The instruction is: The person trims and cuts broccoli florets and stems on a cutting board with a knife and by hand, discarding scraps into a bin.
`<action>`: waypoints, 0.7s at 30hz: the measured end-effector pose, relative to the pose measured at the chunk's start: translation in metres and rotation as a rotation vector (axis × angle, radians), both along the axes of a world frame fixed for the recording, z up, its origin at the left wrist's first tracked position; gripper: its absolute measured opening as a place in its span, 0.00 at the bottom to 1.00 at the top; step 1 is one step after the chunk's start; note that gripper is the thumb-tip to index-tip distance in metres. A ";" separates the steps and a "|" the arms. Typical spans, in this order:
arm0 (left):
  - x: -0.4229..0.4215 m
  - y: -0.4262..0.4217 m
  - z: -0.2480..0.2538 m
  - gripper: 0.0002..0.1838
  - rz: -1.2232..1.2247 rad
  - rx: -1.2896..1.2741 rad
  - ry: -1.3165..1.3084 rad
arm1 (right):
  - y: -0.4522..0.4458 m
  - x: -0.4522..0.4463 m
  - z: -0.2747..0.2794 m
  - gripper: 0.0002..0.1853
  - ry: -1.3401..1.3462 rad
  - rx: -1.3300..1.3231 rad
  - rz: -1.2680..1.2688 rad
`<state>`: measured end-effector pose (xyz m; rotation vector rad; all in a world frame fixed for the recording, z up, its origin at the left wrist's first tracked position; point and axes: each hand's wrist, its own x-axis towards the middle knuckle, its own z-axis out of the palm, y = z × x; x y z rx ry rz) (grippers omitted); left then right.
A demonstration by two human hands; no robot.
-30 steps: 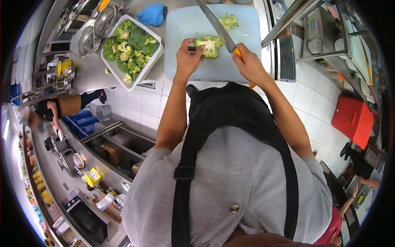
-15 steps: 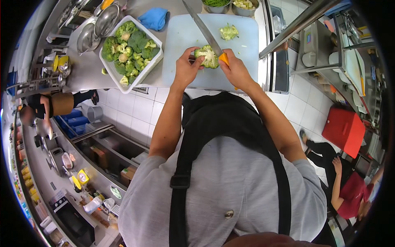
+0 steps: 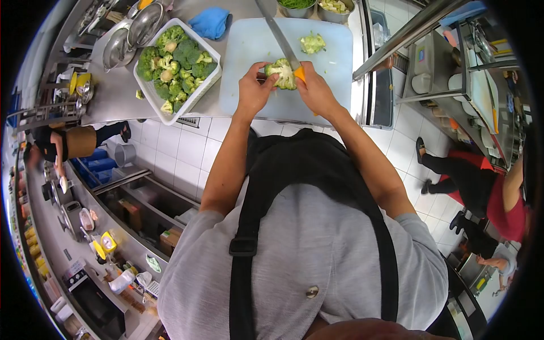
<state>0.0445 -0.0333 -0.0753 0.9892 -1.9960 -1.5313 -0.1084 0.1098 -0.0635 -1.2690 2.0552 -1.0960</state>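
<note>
On the pale cutting board (image 3: 238,42), my left hand (image 3: 254,90) grips the left side of a broccoli head (image 3: 283,75), its pale cut stem side facing up. My right hand (image 3: 315,90) is closed around the orange handle of a long knife (image 3: 279,35). The blade points away from me and lies at the right edge of the broccoli. Chopped light green pieces (image 3: 312,43) sit farther up the board. Left of the board, a white basket (image 3: 199,96) holds many broccoli florets.
A blue cloth (image 3: 209,23) and metal strainers (image 3: 145,25) lie on the steel counter. Two metal bowls with cut vegetables stand beyond the board. A metal post (image 3: 396,43) rises at the right. Several people are at both sides, away from my hands.
The knife blade has come closer to the broccoli, and both hands have moved nearer each other. A person in red has moved into view at the right.
</note>
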 end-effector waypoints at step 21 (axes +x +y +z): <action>-0.007 0.000 -0.009 0.24 0.013 0.048 0.075 | -0.010 -0.009 0.010 0.19 0.094 0.018 0.035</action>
